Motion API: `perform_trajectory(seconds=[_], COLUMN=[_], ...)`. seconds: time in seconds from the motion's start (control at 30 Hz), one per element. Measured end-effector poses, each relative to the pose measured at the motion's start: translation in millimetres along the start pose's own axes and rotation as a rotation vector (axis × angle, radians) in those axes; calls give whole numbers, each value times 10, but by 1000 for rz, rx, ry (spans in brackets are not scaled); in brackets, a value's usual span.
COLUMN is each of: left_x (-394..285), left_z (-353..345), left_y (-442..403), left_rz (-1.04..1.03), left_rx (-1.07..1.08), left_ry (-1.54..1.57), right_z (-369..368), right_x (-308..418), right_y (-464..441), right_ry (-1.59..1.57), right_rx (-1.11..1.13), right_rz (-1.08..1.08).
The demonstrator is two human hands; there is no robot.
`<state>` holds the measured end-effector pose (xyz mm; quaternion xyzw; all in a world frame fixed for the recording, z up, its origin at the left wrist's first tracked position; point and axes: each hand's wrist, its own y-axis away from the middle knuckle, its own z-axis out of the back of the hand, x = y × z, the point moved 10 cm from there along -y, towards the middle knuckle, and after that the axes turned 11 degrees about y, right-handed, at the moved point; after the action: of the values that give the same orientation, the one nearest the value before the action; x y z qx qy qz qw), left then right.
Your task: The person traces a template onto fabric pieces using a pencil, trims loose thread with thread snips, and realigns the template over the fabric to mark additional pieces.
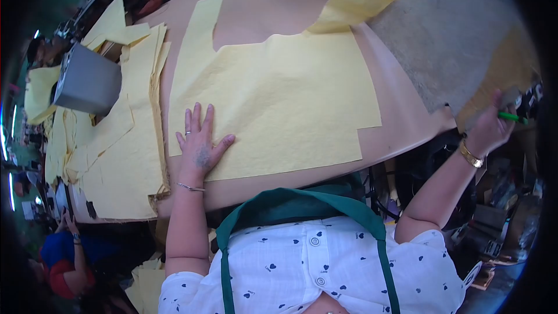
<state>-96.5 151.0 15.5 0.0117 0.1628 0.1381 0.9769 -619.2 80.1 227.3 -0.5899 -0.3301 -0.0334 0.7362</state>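
My left hand (200,142) lies flat, fingers spread, on the lower left part of a large pale yellow sheet (279,99). The sheet has cut-out edges, and its upper right corner is folded up. Beneath it is a broad tan sheet that looks like leather (401,87), reaching past it on several sides. My right hand (491,125) is out at the far right, away from the yellow sheet, its fingers closed around a green pen (511,117).
At left, a grey block (90,78) rests on a stack of yellow sheets (131,151) with ragged edges. A grey surface (430,23) lies at upper right. Another person (67,256) is at lower left. Assorted items (494,221) crowd the lower right.
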Motion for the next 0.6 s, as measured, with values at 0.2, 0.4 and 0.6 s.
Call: perform_trajectory(seconds=[0.2, 0.4, 0.6], left_x=[-277, -1252, -2448], left_z=[98, 135, -448], left_y=[-275, -823, -146], left_rz=[-44, -367, -887], left_rx=[23, -24, 357], left_ry=[-2, 41, -55], right_z=[-142, -96, -53], right_x=[-6, -69, -153], right_y=[282, 383, 432], right_ry=[-159, -167, -169], right_rx=[56, 85, 78], right_rz=[111, 61, 6])
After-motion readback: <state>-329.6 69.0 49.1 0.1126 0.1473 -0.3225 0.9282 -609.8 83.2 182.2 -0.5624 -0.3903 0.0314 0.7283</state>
